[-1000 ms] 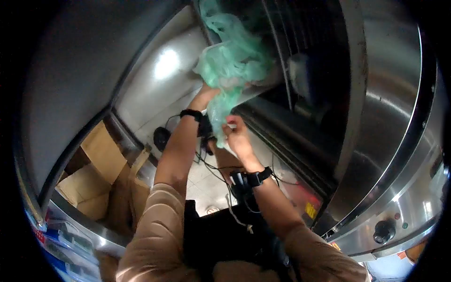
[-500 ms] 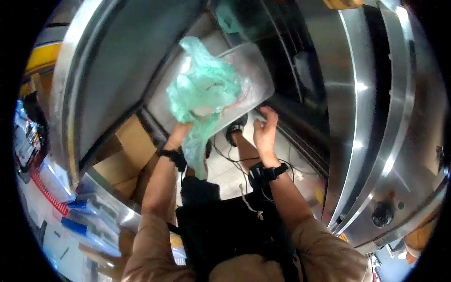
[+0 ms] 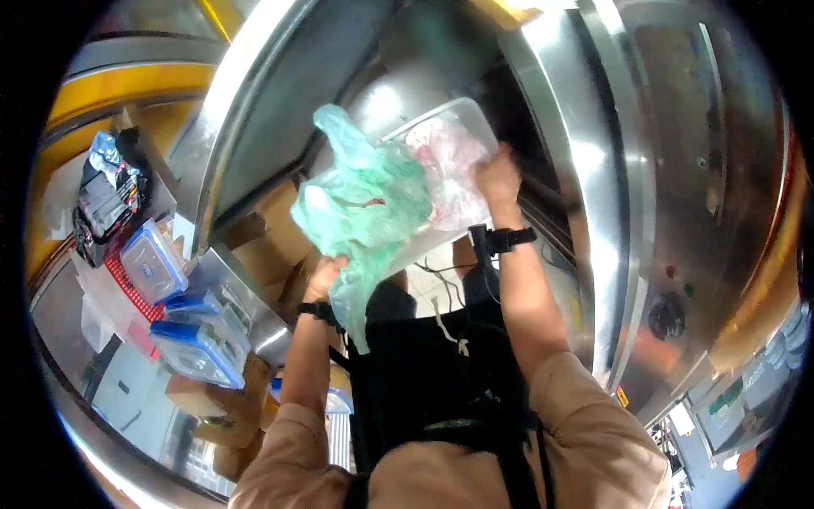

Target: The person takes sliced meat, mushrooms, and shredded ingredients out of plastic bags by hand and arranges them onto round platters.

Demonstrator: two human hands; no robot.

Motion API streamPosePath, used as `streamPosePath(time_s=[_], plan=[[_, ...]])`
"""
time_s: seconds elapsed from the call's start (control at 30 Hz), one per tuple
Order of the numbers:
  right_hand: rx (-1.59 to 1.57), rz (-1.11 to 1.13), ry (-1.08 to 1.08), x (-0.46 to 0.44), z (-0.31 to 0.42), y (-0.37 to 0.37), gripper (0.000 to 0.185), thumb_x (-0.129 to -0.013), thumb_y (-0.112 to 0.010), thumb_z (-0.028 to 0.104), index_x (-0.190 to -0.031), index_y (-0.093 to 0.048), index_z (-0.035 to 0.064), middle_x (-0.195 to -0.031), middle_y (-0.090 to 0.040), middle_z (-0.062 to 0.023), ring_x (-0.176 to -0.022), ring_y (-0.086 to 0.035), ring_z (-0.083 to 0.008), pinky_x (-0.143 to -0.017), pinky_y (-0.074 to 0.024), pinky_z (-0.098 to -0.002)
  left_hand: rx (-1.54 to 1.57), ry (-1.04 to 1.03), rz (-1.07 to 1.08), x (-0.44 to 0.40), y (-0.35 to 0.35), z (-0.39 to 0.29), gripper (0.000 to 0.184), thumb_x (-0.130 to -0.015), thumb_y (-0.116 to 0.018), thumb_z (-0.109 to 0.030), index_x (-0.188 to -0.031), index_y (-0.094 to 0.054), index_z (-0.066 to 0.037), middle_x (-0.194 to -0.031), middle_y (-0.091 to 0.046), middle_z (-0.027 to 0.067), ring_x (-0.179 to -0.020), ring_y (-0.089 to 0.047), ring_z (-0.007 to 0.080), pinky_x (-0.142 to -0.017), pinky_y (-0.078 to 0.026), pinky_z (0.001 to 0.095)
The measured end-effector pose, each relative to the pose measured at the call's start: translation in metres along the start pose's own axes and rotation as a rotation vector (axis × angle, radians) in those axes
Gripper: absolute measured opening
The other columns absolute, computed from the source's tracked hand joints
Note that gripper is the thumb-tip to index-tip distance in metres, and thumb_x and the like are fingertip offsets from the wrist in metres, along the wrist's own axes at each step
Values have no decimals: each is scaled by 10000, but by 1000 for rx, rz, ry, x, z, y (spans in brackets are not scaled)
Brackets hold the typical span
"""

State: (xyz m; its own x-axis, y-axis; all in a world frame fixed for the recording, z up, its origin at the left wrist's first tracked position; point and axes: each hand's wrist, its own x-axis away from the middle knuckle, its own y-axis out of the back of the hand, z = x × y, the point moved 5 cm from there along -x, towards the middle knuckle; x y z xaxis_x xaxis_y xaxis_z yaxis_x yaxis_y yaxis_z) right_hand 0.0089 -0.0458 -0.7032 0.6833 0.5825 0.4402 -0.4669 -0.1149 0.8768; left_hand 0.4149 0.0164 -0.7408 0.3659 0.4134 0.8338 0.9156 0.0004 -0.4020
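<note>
The right hand (image 3: 498,176) grasps the right end of the tray (image 3: 464,105); the left hand (image 3: 326,273), partly hidden, grasps its left end. Inside the tray lies a pinkish-white bag (image 3: 449,170); left of that, a green bag (image 3: 365,191) drapes over the tray's near edge. Left of the tray are cardboard (image 3: 264,254) and blue-edged containers (image 3: 197,349).

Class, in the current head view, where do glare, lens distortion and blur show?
Head view: glare streaks the curved silver metal panel; edges bow as through a wide lens; corners are black; top centre is blurred; the green translucent plastic bag looks clearer.
</note>
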Motion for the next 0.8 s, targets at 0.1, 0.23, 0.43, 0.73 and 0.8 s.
streamPosePath(time_s=[0.1,0.23,0.43,0.73,0.8], plan=[[6,-4,47,2,-20,20,452,-808,-590,204,-1217,-518,23,-1109,-636,-229,-974,-622,-421,-884,-502,-471,-385,129,-115,16,12,1,348,-834,-596,-92,-1137,-599,81,-1042,-646,125,-931,-637,233,-791,-520,341],[-238,-31,111,50,-6,60,209,-753,-577,59,-960,-570,42,-888,-646,-252,-865,-623,-446,-762,-495,-446,-899,-271,101,26,57,18,321,-847,-610,-114,-1106,-620,75,-1039,-659,139,-906,-647,232,-767,-521,345],[-539,-54,131,138,7,121,145,-715,-584,-35,-846,-554,19,-748,-617,-243,-709,-626,-400,-681,-491,-440,-190,-68,-164,122,-7,-42,368,-879,-625,-189,-1182,-612,21,-1146,-649,136,-981,-626,270,-797,-513,376],[-841,-99,378,256,-4,190,186,-746,-575,-70,-905,-554,26,-828,-614,-143,-775,-597,-230,-723,-482,-346,-281,-482,-221,220,-39,-140,400,-877,-629,-207,-1203,-600,21,-1156,-642,129,-994,-612,259,-825,-498,370],[-994,-2,393,277,-16,203,187,-746,-580,-58,-920,-558,8,-824,-616,-133,-764,-593,-224,-721,-479,-334,-294,-558,-238,244,-51,-153,407,-876,-630,-211,-1208,-597,22,-1159,-640,127,-997,-609,257,-831,-495,369]])
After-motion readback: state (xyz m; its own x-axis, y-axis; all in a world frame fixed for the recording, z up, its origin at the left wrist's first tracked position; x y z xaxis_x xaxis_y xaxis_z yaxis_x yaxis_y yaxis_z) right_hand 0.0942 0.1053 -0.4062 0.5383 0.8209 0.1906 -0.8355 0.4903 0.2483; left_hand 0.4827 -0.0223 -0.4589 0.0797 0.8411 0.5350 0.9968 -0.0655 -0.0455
